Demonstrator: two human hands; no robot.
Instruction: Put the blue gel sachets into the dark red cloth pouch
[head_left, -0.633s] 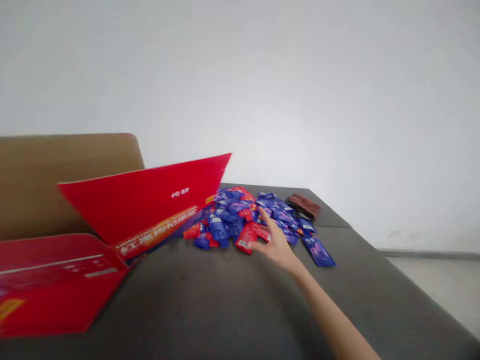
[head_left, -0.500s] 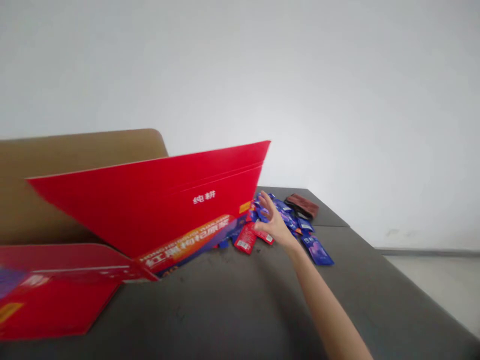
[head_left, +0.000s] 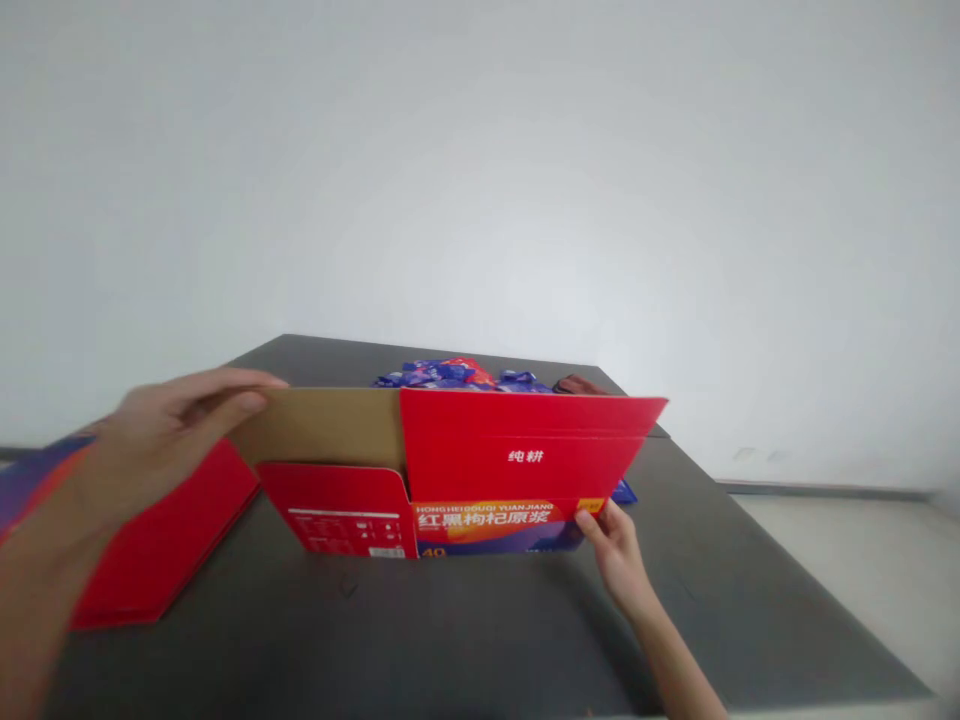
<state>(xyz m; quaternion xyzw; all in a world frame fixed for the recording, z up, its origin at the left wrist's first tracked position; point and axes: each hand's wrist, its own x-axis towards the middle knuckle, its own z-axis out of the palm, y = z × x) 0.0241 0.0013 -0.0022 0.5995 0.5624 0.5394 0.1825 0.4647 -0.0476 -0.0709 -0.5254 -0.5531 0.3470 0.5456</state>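
Between my hands is a red printed cardboard box [head_left: 480, 445], its flaps raised and some brown inner card showing. It appears held just above the table. My left hand [head_left: 176, 425] pinches the brown upper edge at the box's left end. At the lower right corner, my right hand [head_left: 619, 555] grips the printed side, thumb in front and the other fingers partly hidden behind. Beyond the box lies a pile of blue and red sachets [head_left: 435, 374], its lower part covered by the box.
More red printed card [head_left: 172, 540] lies flat on the left of the dark grey table [head_left: 375, 640], partly behind my left arm. A brown item [head_left: 581, 384] sits by the sachets at the far right. A pale wall [head_left: 480, 180] stands behind the table.
My left hand has come into view, holding the box's left end. My right hand has moved from near the sachets to the box's right side. The box now sits farther right and is more squared up.
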